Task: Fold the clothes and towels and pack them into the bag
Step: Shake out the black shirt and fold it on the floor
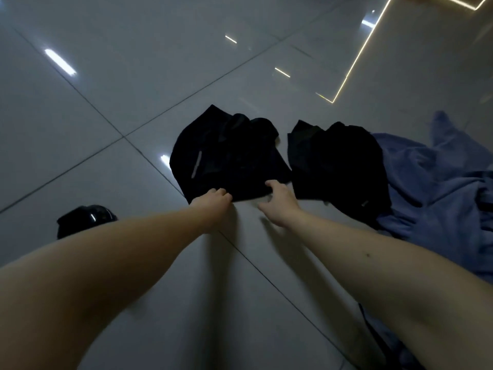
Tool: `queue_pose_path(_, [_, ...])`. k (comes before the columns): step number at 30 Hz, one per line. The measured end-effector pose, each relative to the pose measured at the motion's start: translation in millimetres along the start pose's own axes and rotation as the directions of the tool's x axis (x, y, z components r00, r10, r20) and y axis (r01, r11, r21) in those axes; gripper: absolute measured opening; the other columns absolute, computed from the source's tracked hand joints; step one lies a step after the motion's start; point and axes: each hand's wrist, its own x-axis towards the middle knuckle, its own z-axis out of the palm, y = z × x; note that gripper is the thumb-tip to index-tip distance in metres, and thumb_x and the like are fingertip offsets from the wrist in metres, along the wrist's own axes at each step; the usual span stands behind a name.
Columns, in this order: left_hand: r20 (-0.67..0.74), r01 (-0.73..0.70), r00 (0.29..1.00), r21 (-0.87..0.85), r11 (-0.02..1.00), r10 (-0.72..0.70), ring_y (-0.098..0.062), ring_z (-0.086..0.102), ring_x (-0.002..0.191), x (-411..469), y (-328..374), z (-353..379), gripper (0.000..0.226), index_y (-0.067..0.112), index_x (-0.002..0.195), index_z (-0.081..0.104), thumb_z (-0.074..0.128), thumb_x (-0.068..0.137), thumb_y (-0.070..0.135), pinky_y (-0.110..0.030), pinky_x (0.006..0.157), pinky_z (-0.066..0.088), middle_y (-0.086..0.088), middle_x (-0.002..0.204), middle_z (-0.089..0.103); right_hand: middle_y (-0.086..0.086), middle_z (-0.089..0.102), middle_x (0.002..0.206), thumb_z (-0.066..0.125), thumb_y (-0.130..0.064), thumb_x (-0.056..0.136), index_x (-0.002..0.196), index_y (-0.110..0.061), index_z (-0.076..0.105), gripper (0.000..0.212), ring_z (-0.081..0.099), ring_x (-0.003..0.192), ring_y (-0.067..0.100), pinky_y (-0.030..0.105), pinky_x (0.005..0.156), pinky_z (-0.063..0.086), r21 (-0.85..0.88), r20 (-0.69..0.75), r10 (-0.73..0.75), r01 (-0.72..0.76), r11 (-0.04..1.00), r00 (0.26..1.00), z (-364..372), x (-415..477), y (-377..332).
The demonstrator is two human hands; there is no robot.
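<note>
A black garment (229, 153) with a grey stripe lies crumpled on the tiled floor ahead of me. My left hand (213, 202) pinches its near left edge. My right hand (280, 202) rests on its near right corner, thumb and forefinger on the cloth and the other fingers spread. A second black garment (338, 161) lies just to the right, apart from both hands. Beyond it a blue towel or cloth (437, 188) is spread in loose folds. No bag is clearly in view.
A small shiny black object (85, 218) sits on the floor at the left, partly hidden by my left forearm. Glossy grey tiles (160, 62) stretch ahead, reflecting ceiling lights. More dark and blue cloth lies at the lower right edge (378, 337).
</note>
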Motion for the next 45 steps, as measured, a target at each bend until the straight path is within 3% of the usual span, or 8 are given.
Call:
queue_pose_path(6, [-0.065,0.004,0.998,-0.110,0.994,-0.011,-0.028,0.038,0.126,7,2,13,0.059,0.015,0.148,0.032,0.059,0.095,0.014,-0.043,0.099,0.048,-0.007,0.137,0.040,0.001,0.058,0.121,0.076,-0.034,0.087,0.156,-0.020,0.024,0.088,0.057,0.110,0.021,0.034,0.093,0.047,0.350,-0.079,0.142,-0.106,0.931,0.987,27,26,-16])
queue_pose_path(13, [-0.339,0.141,0.919,-0.190,0.971,-0.200,-0.032,0.036,0.128,10,-3,8,0.059,0.010,0.143,0.032,0.057,0.090,0.006,-0.040,0.101,0.044,-0.010,0.145,0.032,0.004,0.067,0.109,0.061,-0.019,0.095,0.104,-0.021,0.068,0.012,0.060,0.088,0.022,0.029,0.072,0.045,-0.084,-0.123,0.100,-0.110,0.990,0.987,28,35,-18])
queue_pose_path(17, [-0.191,0.241,0.935,-0.272,0.932,-0.297,-0.033,0.046,0.118,8,-10,12,0.050,0.008,0.137,0.039,0.052,0.089,0.002,-0.042,0.098,0.046,-0.013,0.130,0.047,0.002,0.068,0.099,0.058,-0.018,0.093,0.091,-0.023,0.069,0.011,0.061,0.087,0.021,0.028,0.071,0.045,-0.111,-0.082,0.079,-0.088,0.990,0.993,27,29,-9])
queue_pose_path(22, [-0.057,0.257,0.957,-0.286,0.923,-0.284,-0.027,0.059,0.090,-9,-1,9,0.013,0.010,0.095,0.058,0.052,0.087,0.003,-0.043,0.081,0.056,-0.009,0.100,0.060,-0.004,0.060,0.105,0.062,-0.023,0.095,0.115,-0.016,0.064,0.022,0.058,0.101,0.018,0.026,0.084,0.044,0.150,-0.067,0.087,-0.076,0.986,0.994,32,10,-2])
queue_pose_path(26, [-0.142,0.176,0.959,-0.377,0.909,-0.245,-0.027,0.041,0.107,-20,5,11,0.013,0.018,0.098,0.049,0.054,0.089,0.026,-0.041,0.092,0.044,-0.004,0.109,0.040,0.006,0.069,0.100,0.067,-0.023,0.092,0.121,-0.015,0.058,0.031,0.067,0.085,0.023,0.038,0.078,0.060,0.488,0.019,0.194,-0.179,0.854,0.981,44,-10,-6])
queue_pose_path(29, [-0.211,0.115,0.942,-0.531,0.839,-0.262,-0.022,0.047,0.087,-37,16,5,0.012,0.019,0.087,0.042,0.052,0.091,0.026,-0.034,0.075,0.040,-0.002,0.101,0.043,0.012,0.067,0.092,0.065,-0.019,0.093,0.127,-0.015,0.051,0.037,0.062,0.069,0.021,0.036,0.062,0.056,0.605,0.092,0.235,-0.242,0.759,0.968,44,-28,-11])
queue_pose_path(36, [-0.323,-0.097,0.928,-0.691,0.716,-0.186,-0.017,0.052,0.067,-84,43,-34,0.009,0.021,0.101,0.038,0.042,0.103,0.029,-0.029,0.055,0.038,-0.005,0.082,0.055,0.010,0.060,0.127,0.069,-0.045,0.090,0.134,-0.015,0.053,0.055,0.063,0.105,0.025,0.035,0.071,0.060,0.766,0.320,0.264,-0.413,0.493,0.910,16,-73,-25])
queue_pose_path(45, [-0.532,-0.307,0.844,-0.582,0.753,-0.067,-0.023,0.045,0.078,-147,84,-164,0.010,0.012,0.096,0.034,0.041,0.101,0.015,-0.040,0.074,0.038,-0.016,0.090,0.051,0.014,0.072,0.113,0.051,-0.037,0.102,0.116,-0.008,0.070,0.037,0.068,0.104,0.033,0.041,0.089,0.056,0.868,0.213,0.023,-0.201,0.455,0.977,-103,-161,-94])
